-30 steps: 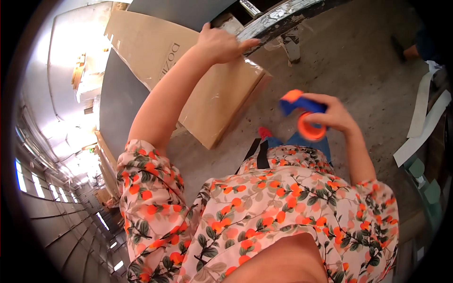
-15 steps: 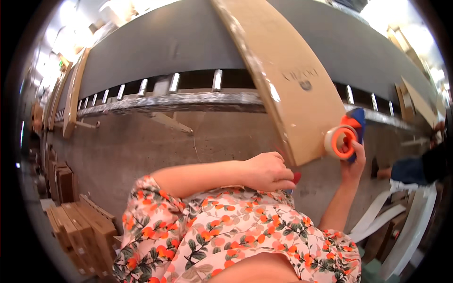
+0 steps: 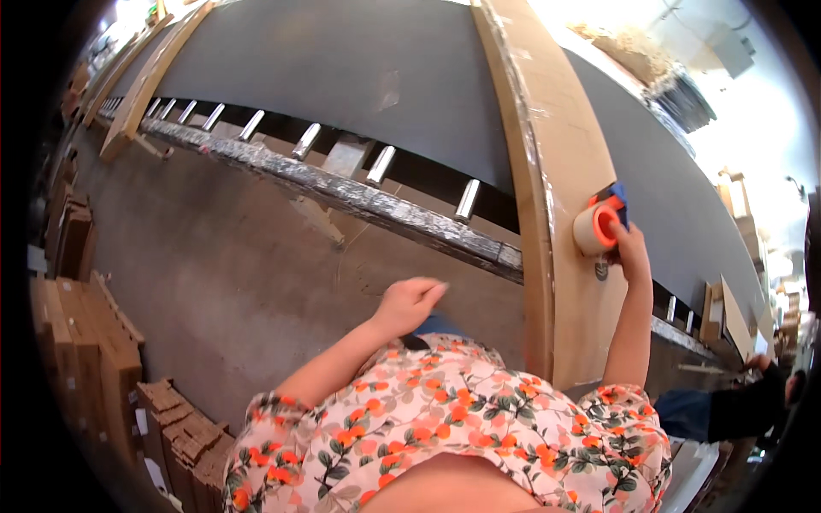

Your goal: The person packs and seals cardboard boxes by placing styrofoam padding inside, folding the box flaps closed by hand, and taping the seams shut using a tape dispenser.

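My right hand (image 3: 631, 250) is closed on the handle of a tape gun (image 3: 609, 209) with orange and blue parts and a wide roll of light tape (image 3: 588, 232). The tape gun is over the top face of a long, flat cardboard box (image 3: 569, 128), which runs away from my body across a dark conveyor belt (image 3: 342, 68). In front of my waist, my left hand (image 3: 410, 305) is raised with its fingers curled in, and nothing shows in it. Its palm is hidden, and the fingertips are slightly blurred.
Metal rollers (image 3: 380, 167) and a worn, tape-covered rail (image 3: 342, 192) edge the belt. More flat boxes (image 3: 158, 77) lie across it at left. Stacked cartons (image 3: 94, 342) and folded cardboard (image 3: 192, 436) stand on the floor at left. Another person (image 3: 735, 406) is at the right.
The tape gun in my right hand has moved away from the near end of the box, farther along it. My left hand has moved left, and the red thing beside it is no longer visible. My view has turned.
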{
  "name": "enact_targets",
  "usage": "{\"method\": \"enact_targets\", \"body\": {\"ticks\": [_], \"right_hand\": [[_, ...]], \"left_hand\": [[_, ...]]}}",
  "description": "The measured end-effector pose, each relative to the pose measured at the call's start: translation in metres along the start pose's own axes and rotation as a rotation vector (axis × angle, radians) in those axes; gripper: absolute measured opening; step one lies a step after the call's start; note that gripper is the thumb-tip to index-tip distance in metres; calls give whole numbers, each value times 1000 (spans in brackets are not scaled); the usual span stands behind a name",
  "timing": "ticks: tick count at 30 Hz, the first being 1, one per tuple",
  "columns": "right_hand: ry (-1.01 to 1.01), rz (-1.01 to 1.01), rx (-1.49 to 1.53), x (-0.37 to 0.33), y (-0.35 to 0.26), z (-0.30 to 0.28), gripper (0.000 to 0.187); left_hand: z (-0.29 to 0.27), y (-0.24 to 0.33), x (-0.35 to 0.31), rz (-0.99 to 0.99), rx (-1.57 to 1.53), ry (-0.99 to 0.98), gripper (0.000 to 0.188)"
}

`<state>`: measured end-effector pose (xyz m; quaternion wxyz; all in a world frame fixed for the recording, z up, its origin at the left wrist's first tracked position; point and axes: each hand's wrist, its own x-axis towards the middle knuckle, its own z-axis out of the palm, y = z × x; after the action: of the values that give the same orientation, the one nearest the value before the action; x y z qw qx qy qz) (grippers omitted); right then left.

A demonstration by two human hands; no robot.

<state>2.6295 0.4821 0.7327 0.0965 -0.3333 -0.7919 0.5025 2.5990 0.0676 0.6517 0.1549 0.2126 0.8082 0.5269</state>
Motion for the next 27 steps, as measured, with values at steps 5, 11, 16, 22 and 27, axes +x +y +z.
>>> {"method": "enact_targets", "body": {"ticks": [5, 11, 16, 22, 27], "right_hand": [[18, -2, 235, 48, -47, 23, 43], [370, -477, -192, 45, 3, 65, 46], [224, -278, -722, -176, -26, 107, 55], [428, 175, -872, -280, -67, 128, 86], [459, 188, -978, -310, -62, 116, 89]], "left_hand": [[42, 50, 81, 642, 253, -98, 24], [80, 58, 210, 915, 426, -114, 47], [68, 77, 252, 787, 566, -197, 69], [62, 74, 354, 551, 681, -171, 61], [60, 74, 411, 422, 688, -100, 64]]}}
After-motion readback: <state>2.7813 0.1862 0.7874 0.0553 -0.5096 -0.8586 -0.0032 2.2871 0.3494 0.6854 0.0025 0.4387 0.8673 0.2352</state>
